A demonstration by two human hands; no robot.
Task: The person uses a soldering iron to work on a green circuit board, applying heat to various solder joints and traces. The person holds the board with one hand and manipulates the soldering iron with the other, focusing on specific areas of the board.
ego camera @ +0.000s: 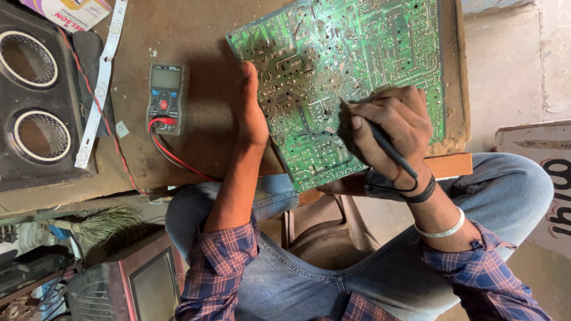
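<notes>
Green circuit board (pixel 351 77), solder side up, lies tilted on the brown workbench (pixel 196 35), its near corner overhanging the bench edge above the person's lap. Right hand (pixel 395 128) is closed in a pen grip on a black test probe (pixel 380 139), tip resting on the board near its middle; probe lead loops under the wrist. Left hand (pixel 251 110) clasps the board's left edge, thumb on top, steadying it. Step in hand, judged: probing solder joints. Next touch likely calls for a steady board and a small shift of the tip to a neighbouring joint. Left of the board: multimeter (pixel 166 98) with red and black leads (pixel 172 156). Further left: white LED strip (pixel 100 83) and speaker box (pixel 35 89).
</notes>
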